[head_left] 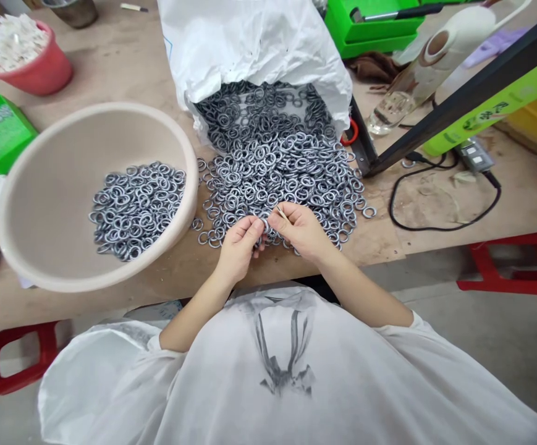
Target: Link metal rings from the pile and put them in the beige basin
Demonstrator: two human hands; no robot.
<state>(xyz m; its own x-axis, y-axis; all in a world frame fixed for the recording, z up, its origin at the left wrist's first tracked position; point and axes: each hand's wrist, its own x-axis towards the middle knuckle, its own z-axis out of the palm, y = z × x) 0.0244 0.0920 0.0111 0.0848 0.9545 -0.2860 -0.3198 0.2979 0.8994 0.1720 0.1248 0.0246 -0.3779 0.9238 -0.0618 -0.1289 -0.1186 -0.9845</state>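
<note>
Pinched in my left hand (240,246) is a grey metal-looking ring (265,225). My right hand (306,232) is closed on a thin pale stick (283,214), its fingertips close against the ring; whether the stick touches the ring is hidden. Both hands are at the near edge of a large heap of grey rings (277,176). This heap spills from the mouth of a white sack (259,43) lying on the table. To the left, a big beige basin (46,210) holds a smaller pile of similar rings (138,207).
A red tub (52,71) of white pieces and a green bin (2,139) stand left. At right are a slanting black bar (453,93), a clear bottle (391,111) and a black cable (439,228). Red stools (518,262) flank the wooden table (166,278).
</note>
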